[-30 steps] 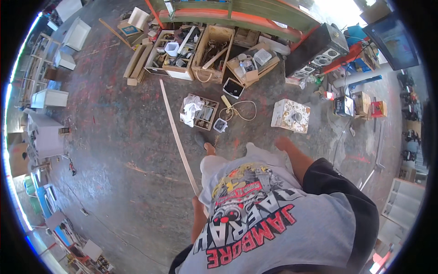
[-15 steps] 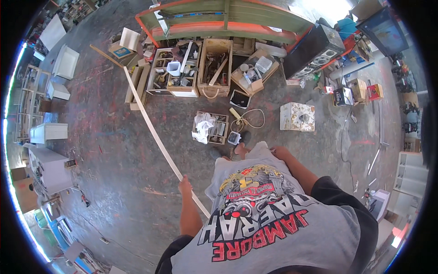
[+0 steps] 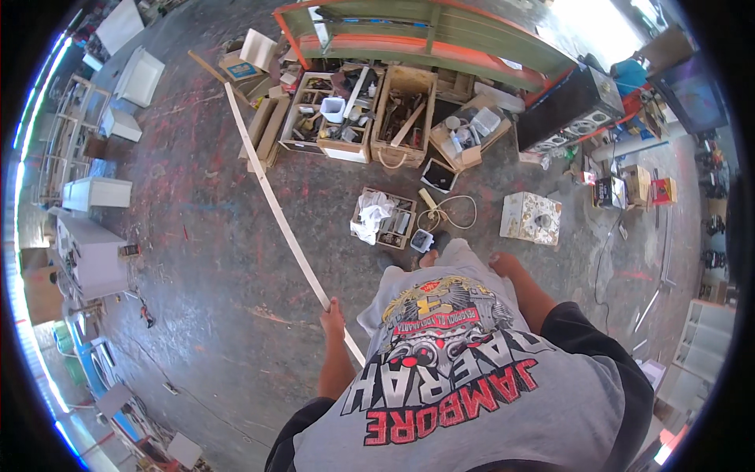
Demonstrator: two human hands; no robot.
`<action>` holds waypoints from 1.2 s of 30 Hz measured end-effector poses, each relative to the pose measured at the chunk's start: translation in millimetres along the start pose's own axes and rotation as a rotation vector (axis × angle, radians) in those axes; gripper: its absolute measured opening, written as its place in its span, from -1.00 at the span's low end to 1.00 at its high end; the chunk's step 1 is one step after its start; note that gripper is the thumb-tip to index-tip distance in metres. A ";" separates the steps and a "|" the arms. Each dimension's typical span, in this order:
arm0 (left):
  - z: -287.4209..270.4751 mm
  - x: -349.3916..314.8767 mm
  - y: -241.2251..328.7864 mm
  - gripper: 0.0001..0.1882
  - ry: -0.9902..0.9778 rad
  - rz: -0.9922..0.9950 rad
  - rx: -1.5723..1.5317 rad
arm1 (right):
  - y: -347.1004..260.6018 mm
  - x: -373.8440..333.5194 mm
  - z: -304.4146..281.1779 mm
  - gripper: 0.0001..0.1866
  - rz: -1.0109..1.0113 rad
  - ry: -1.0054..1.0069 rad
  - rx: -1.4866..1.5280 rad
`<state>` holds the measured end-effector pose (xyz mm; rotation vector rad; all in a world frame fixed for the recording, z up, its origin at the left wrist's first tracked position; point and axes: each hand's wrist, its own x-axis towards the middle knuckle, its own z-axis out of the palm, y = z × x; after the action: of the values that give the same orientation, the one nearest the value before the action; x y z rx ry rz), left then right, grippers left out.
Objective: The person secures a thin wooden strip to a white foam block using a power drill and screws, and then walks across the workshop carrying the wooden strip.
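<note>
My left hand (image 3: 333, 313) is closed around a long, thin, pale wooden strip (image 3: 277, 214). The strip slants from beside my body up to the far left, its far end by some wooden boards (image 3: 266, 132) on the floor. Part of its near end disappears behind my shirt. My right hand (image 3: 505, 263) hangs low beside my shirt hem, with no object visible in it; its fingers are turned under and hidden. Ahead of my feet sits a divided wooden tray (image 3: 401, 223) with a crumpled white cloth (image 3: 372, 217) over its left part.
Boxes of tools and parts, such as a wooden crate (image 3: 379, 149), line the far side below a green and orange frame (image 3: 370, 41). A black speaker cabinet (image 3: 568, 110) stands far right. Nearer are a stained white box (image 3: 532, 219) and a looped cable (image 3: 460, 216). White cabinets (image 3: 96, 193) stand left.
The whole scene has shifted rightward in the view. The strip stays in my left hand and stands a little steeper. My right hand has come slightly away from the shirt hem.
</note>
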<state>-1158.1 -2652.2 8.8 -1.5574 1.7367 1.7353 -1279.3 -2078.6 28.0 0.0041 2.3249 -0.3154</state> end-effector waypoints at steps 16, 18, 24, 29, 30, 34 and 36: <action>-43.0 1.2 -44.0 -0.45 0.145 0.058 -0.173 | -52.7 96.0 -19.1 -0.64 -0.117 0.123 -0.098; -36.9 9.7 -51.7 -0.43 0.171 0.115 -0.182 | -39.2 129.0 -27.6 -0.64 -0.140 0.282 -0.100; -101.4 -8.4 -135.4 -0.30 0.442 0.069 0.227 | -124.6 177.5 -16.8 -0.65 -0.660 0.258 -0.106; -88.6 -47.3 -125.7 -0.29 0.463 -0.038 0.299 | -97.6 262.0 -9.9 -0.68 -0.329 -0.184 0.384; -90.1 -54.3 -118.3 -0.28 0.454 -0.085 0.363 | -110.3 247.5 -10.4 -0.68 -0.274 -0.156 0.210; -93.1 -78.3 -146.1 -0.25 0.407 -0.244 0.413 | -206.6 241.0 -19.7 -0.69 -0.227 -0.222 -0.045; -90.0 -75.5 -129.1 -0.25 0.333 -0.301 0.375 | -240.5 260.8 -30.1 -0.69 -0.204 -0.223 -0.085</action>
<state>-983.8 -2654.8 16.5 -1.8808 1.7264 0.9866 -1506.9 -2329.2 -82.4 -0.2976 2.1180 -0.3014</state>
